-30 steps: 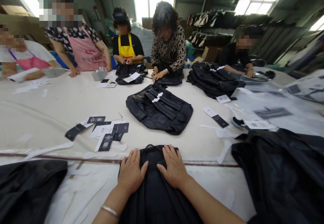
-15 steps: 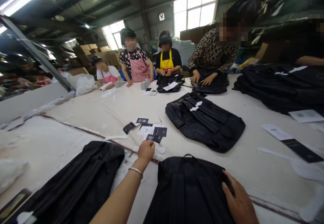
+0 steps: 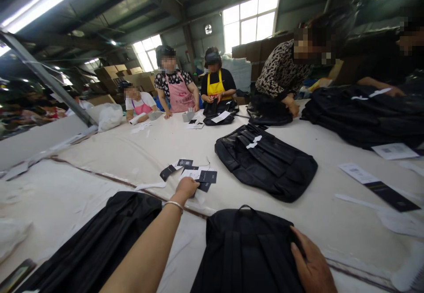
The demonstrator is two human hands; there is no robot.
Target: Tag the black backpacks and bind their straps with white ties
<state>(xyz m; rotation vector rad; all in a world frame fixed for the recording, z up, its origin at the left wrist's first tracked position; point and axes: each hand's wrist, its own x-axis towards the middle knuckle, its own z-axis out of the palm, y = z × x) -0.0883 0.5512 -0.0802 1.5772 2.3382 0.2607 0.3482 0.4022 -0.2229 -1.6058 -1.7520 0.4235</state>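
A black backpack [image 3: 245,249] lies flat on the white table [image 3: 132,147] right in front of me, its top handle pointing away. My right hand [image 3: 311,266] rests on its right side with the fingers flat and apart. My left hand [image 3: 187,187] is stretched forward to a small pile of dark and white hang tags [image 3: 198,174] just beyond the backpack. Its fingers are curled at the near edge of the pile, and a dark tag [image 3: 203,186] shows at the fingertips. I wear a thin bracelet on the left wrist.
A second black backpack [image 3: 265,160] lies mid-table. Another black bag [image 3: 99,240] is at my near left, and a heap of black bags [image 3: 364,112] at the far right. Paper labels [image 3: 377,182] and white strips lie on the right. Several people work along the far edge.
My view swung left. My left hand left the backpack and reached to the hang tags, then closed at the pile's edge. My right hand slid to the backpack's right side.
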